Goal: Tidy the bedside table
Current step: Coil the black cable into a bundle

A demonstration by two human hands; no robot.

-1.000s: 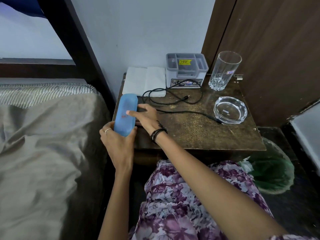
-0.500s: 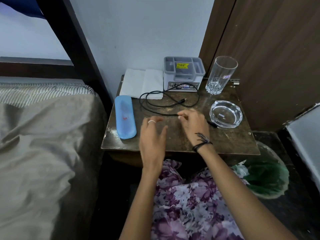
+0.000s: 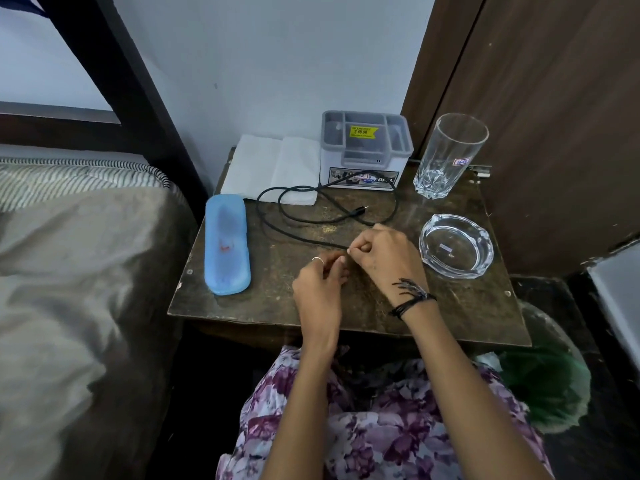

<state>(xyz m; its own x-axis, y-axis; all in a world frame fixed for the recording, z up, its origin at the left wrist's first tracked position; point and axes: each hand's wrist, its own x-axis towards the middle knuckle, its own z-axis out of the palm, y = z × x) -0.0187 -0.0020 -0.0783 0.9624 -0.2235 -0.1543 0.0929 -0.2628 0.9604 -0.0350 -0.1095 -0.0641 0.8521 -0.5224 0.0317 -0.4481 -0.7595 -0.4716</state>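
A black cable [image 3: 294,216] lies in loose loops on the dark wooden bedside table [image 3: 450,306], its plug end free near the middle. My right hand [image 3: 384,261] pinches the cable where it runs toward the table's centre. My left hand [image 3: 318,289] sits just left of it with curled fingers, fingertips touching the right hand's pinch. Whether the left fingers hold the cable is hidden. A blue oblong case [image 3: 227,244] lies flat along the table's left edge.
A grey organiser box [image 3: 367,147] and white folded tissue [image 3: 273,168] stand at the back by the wall. A tall empty glass [image 3: 446,157] and a glass ashtray [image 3: 457,245] are on the right. The bed [image 3: 69,271] is left, a green-lined bin [image 3: 547,386] lower right.
The left hand set the blue case down at the table's left edge and moved to the centre. The right hand closed on the cable, and the left hand's fingers curled in beside it.
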